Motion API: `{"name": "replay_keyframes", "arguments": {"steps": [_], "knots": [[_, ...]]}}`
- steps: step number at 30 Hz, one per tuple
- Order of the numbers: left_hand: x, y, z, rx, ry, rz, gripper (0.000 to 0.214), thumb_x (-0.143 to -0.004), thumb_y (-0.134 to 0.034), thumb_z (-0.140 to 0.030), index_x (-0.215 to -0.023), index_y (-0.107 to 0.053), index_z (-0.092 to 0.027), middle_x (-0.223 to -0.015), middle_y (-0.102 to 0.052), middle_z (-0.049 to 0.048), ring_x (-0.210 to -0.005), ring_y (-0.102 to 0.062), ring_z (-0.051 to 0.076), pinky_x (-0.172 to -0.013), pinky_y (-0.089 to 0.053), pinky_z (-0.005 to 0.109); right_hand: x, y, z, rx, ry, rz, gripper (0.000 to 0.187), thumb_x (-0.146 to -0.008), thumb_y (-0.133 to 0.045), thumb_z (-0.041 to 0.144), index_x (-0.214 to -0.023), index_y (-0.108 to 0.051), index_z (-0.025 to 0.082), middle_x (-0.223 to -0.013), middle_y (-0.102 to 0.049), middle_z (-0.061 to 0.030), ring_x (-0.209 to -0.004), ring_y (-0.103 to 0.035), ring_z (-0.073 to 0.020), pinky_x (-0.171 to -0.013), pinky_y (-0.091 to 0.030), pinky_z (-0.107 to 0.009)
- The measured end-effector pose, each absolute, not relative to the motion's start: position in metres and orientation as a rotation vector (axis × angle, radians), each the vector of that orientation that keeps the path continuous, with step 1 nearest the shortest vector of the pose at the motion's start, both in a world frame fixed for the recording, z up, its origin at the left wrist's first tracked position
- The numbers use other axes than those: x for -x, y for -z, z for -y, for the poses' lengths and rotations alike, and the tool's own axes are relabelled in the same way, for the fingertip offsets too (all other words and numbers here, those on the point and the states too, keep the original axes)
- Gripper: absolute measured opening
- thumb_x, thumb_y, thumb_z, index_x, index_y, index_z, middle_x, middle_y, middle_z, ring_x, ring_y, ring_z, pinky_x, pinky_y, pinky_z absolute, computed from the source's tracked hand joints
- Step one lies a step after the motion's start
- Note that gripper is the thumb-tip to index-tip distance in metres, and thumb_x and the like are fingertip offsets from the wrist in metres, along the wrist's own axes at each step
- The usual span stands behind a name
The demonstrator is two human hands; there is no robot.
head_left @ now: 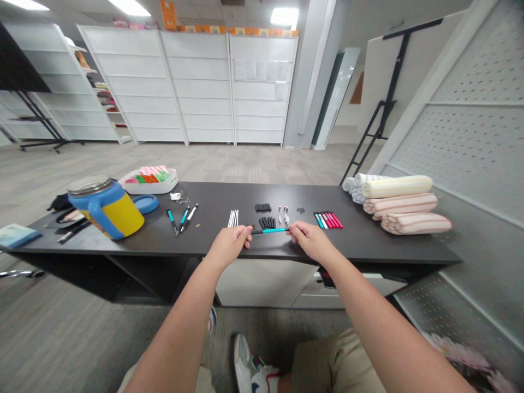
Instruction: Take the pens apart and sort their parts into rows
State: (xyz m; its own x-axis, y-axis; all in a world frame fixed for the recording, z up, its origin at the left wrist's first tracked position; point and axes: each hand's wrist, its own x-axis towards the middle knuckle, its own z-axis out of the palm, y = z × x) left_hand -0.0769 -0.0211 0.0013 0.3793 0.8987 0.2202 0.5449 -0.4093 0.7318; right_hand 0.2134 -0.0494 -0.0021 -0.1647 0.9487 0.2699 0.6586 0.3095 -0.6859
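Note:
Between my hands a pen (275, 230) with a blue barrel and a black grip is held level above the front edge of the dark tabletop. My left hand (230, 244) pinches its black end. At the blue end the fingertips of my right hand (311, 240) are closed on the pen. Just beyond lie white refill tubes (233, 218), black grips (267, 222), short black parts (262, 207), and small metal and clear pieces (283, 219). To the right is a row of blue, white and red barrels (328, 220). Several pens (182, 219) rest at the left.
A blue-yellow jug (107, 210), its blue lid (146, 204) and a white basket (153, 187) of colourful packets stand on the left of the tabletop (213, 196). Rolled towels (401, 204) are stacked at the right end. A perforated panel (470, 131) rises beside them.

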Motion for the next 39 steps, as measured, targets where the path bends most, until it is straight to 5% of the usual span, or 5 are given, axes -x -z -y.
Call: {"name": "replay_keyframes", "arguments": {"steps": [13,19,25,30,39], "knots": [[0.079,-0.003,0.016,-2.051,-0.859,-1.279,0.049,-0.102,-0.039,-0.055,-0.071,-0.06,-0.023,-0.067,-0.07,-0.0006,-0.068,-0.062,0.019,-0.067,-0.041,0.028,-0.219,0.014,0.042,1.336,-0.962,1.622,0.043,-0.083,-0.075,0.055,-0.109,-0.07,0.022,-0.099,-0.078,-0.0059,-0.062,-0.065,-0.0152,-0.062,-0.051,-0.029],[0.079,-0.003,0.017,-2.064,-0.861,-1.278,0.049,-0.102,-0.039,-0.054,-0.071,-0.06,-0.023,-0.067,-0.07,-0.0007,-0.068,-0.062,0.019,-0.066,-0.041,0.028,-0.216,0.002,0.048,1.48,-0.772,1.782,0.042,-0.098,-0.052,0.057,-0.09,-0.073,0.022,-0.08,-0.077,-0.0038,-0.055,-0.06,-0.0141,-0.061,-0.049,-0.029],[0.079,-0.003,0.017,-2.067,-0.847,-1.279,0.048,-0.102,-0.039,-0.054,-0.071,-0.059,-0.023,-0.066,-0.069,-0.0009,-0.067,-0.062,0.018,-0.067,-0.04,0.028,-0.215,0.004,0.047,1.375,-0.899,1.703,0.039,-0.088,-0.066,0.057,-0.104,-0.069,0.021,-0.091,-0.077,-0.0044,-0.06,-0.062,-0.0147,-0.059,-0.051,-0.028],[0.079,-0.003,0.017,-2.057,-0.848,-1.279,0.049,-0.102,-0.039,-0.055,-0.072,-0.059,-0.023,-0.066,-0.068,-0.0011,-0.067,-0.062,0.018,-0.067,-0.04,0.029,-0.215,0.002,0.048,1.475,-0.772,1.783,0.039,-0.096,-0.054,0.055,-0.088,-0.072,0.021,-0.074,-0.074,-0.0027,-0.056,-0.06,-0.0139,-0.061,-0.049,-0.028],[0.079,-0.003,0.016,-2.051,-0.852,-1.286,0.048,-0.102,-0.04,-0.054,-0.071,-0.059,-0.023,-0.065,-0.069,-0.0014,-0.066,-0.063,0.018,-0.066,-0.04,0.028,-0.216,0.008,0.045,1.407,-0.87,1.75,0.034,-0.094,-0.06,0.053,-0.105,-0.07,0.022,-0.094,-0.078,-0.0038,-0.061,-0.062,-0.0135,-0.064,-0.051,-0.028]]}}
